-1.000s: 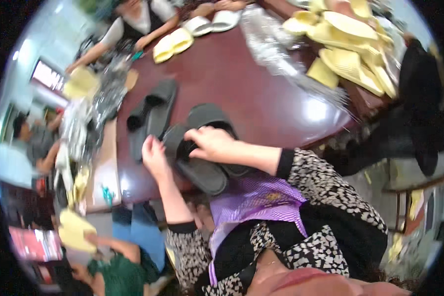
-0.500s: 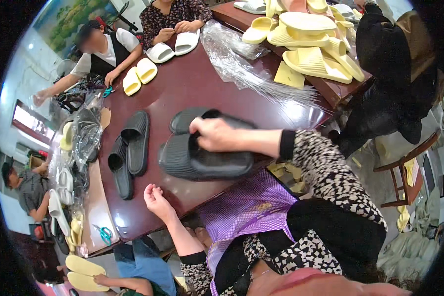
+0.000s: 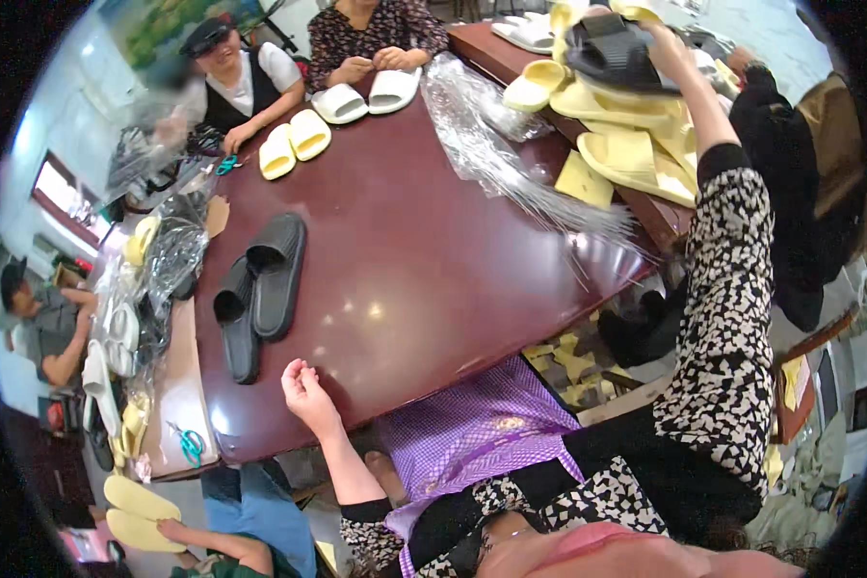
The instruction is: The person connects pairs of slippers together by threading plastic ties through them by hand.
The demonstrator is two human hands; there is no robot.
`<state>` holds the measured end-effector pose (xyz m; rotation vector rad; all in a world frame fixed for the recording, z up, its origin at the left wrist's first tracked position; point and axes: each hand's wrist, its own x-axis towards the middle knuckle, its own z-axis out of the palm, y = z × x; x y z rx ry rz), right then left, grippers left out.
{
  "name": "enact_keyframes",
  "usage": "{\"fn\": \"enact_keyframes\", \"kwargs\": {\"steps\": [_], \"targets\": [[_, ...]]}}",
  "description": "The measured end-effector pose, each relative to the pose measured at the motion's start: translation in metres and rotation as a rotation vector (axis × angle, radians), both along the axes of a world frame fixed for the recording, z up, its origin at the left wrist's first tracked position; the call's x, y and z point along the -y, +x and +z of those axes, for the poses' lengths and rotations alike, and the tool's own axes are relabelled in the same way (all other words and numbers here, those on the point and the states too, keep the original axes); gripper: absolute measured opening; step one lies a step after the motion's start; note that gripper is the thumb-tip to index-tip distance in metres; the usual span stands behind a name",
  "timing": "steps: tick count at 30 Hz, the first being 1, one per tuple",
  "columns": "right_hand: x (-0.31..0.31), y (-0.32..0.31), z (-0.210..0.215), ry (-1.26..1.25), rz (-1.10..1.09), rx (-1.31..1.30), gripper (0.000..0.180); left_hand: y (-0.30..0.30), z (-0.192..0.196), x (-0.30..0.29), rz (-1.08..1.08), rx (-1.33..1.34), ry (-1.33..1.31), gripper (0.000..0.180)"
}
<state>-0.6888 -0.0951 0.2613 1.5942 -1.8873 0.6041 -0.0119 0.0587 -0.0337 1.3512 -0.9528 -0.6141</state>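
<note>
The right hand [image 3: 672,56] reaches out past the right edge of the dark red surface [image 3: 405,279], its fingers closed over one end of black slide sandals [image 3: 615,60] above a heap of yellow slides [image 3: 636,130] on the second table [image 3: 669,212]; whether they touch the heap I cannot tell. The left hand [image 3: 310,393] is empty, its fingers loosely curled, over the near edge of the surface. Towards the left edge lies a pair of ribbed black slides [image 3: 277,289], touching each other. At the far edge stand a small yellow pair [image 3: 308,135] and, just beside it, white slides [image 3: 391,91], close to the hands of a co-worker [image 3: 368,34]. Clear plastic bags [image 3: 462,120] spread along the right edge. Teal-handled scissors [image 3: 192,446] lie at the near left corner.
</note>
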Motion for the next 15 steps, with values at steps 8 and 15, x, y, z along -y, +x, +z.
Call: {"fn": "enact_keyframes", "kwargs": {"steps": [8, 15], "targets": [[0.024, -0.103, -0.068, -0.298, -0.007, -0.083, 0.033, -0.006, -0.010, 0.012, -0.046, 0.112, 0.036, 0.021], [0.033, -0.127, -0.082, -0.431, 0.009, -0.402, 0.031, 0.047, 0.024, 0.050, 0.111, 0.560, -0.141, 0.022]]}}
